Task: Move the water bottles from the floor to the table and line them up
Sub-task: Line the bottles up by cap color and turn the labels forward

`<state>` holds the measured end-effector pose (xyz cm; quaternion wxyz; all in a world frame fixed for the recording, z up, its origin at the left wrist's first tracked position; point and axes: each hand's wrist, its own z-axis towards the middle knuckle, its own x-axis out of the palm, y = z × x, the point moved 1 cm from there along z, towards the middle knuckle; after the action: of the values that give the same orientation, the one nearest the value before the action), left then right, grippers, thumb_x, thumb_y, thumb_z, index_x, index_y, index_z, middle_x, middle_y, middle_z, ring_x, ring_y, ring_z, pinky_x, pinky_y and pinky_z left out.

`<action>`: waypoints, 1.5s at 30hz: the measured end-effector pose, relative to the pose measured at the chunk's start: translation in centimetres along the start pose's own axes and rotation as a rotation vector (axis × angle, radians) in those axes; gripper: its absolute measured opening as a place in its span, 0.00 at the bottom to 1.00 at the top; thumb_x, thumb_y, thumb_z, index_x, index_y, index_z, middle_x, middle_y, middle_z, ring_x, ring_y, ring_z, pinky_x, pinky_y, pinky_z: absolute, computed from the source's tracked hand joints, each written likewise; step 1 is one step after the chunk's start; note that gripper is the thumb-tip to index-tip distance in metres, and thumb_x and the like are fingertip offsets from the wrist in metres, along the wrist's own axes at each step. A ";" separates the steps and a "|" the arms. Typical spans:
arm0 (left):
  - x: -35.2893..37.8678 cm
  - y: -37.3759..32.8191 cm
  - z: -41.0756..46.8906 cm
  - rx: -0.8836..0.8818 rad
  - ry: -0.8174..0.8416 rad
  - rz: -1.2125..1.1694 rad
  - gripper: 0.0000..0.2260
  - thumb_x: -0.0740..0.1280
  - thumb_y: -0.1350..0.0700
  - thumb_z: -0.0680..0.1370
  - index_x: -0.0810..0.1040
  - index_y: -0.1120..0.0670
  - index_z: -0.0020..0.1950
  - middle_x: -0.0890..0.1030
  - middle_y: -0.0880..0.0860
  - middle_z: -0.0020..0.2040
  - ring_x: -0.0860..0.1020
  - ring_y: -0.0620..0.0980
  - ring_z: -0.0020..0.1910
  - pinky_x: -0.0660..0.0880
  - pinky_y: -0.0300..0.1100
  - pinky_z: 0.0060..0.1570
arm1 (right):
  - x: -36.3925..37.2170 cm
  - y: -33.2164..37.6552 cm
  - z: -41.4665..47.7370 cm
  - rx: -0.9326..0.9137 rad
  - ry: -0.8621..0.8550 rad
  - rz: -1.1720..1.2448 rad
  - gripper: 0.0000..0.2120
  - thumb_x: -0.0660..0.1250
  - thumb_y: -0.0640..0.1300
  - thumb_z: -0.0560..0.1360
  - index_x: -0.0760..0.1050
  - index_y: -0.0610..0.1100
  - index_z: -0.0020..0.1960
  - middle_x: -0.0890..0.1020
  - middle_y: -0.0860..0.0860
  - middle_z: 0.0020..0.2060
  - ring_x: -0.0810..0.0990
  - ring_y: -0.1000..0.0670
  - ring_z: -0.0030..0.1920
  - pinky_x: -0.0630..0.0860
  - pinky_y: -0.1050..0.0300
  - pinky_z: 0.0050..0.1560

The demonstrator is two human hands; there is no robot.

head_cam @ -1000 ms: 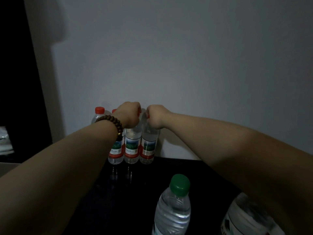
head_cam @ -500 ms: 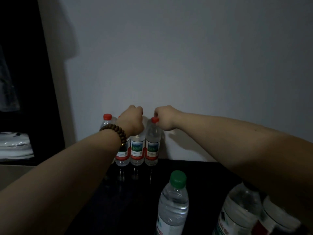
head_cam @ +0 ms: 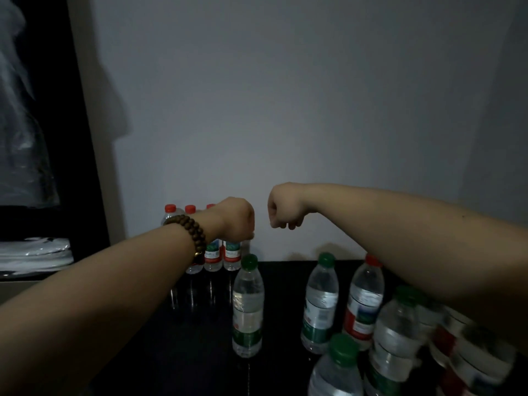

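Observation:
A row of red-capped water bottles [head_cam: 213,254] stands at the back of the black table [head_cam: 197,332], against the wall. My left hand [head_cam: 237,219], with a bead bracelet on its wrist, is a fist in front of the row's right end and hides the top of the last bottle [head_cam: 232,252]. My right hand [head_cam: 282,207] is a fist in the air to the right of the row, touching no bottle. A green-capped bottle [head_cam: 247,307] stands alone mid-table.
A loose cluster of green-capped bottles [head_cam: 320,304] and red-capped bottles [head_cam: 364,298] crowds the table's front right, under my right forearm. The grey wall [head_cam: 285,110] rises right behind the table. Dark shelving with white plastic [head_cam: 34,252] is at the left.
Both hands have let go of the bottle caps and drawn back from the row as fists. The view has pulled back, bringing the front-right cluster of bottles into sight.

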<state>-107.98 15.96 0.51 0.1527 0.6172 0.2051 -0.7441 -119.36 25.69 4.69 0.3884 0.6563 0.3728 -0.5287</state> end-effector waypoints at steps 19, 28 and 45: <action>-0.4 -16.2 -3.7 0.259 0.053 0.114 0.07 0.72 0.49 0.78 0.81 0.51 0.52 0.81 0.48 0.48 0.78 0.46 0.46 0.74 0.40 0.45 | -0.6 -13.2 -17.1 0.227 -0.026 0.010 0.08 0.71 0.42 0.78 0.81 0.38 0.55 0.84 0.44 0.47 0.84 0.47 0.45 0.82 0.54 0.44; 2.4 -22.3 0.8 0.365 0.073 0.191 0.18 0.71 0.46 0.78 0.76 0.52 0.65 0.78 0.51 0.60 0.76 0.51 0.57 0.76 0.45 0.58 | 0.7 -21.1 -20.4 0.506 0.051 -0.114 0.11 0.73 0.47 0.77 0.78 0.39 0.50 0.83 0.44 0.43 0.83 0.46 0.41 0.80 0.53 0.37; 6.0 -22.6 6.8 0.449 0.292 0.141 0.15 0.75 0.47 0.75 0.81 0.48 0.60 0.81 0.46 0.54 0.78 0.40 0.44 0.77 0.41 0.51 | 5.2 -28.4 -14.5 0.632 0.295 -0.236 0.10 0.70 0.41 0.79 0.76 0.36 0.42 0.79 0.44 0.36 0.80 0.47 0.37 0.81 0.53 0.44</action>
<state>-125.78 32.44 -1.69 0.0326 0.7490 0.0114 -0.6617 -138.22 51.13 -1.73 0.0450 0.7654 0.3164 -0.5586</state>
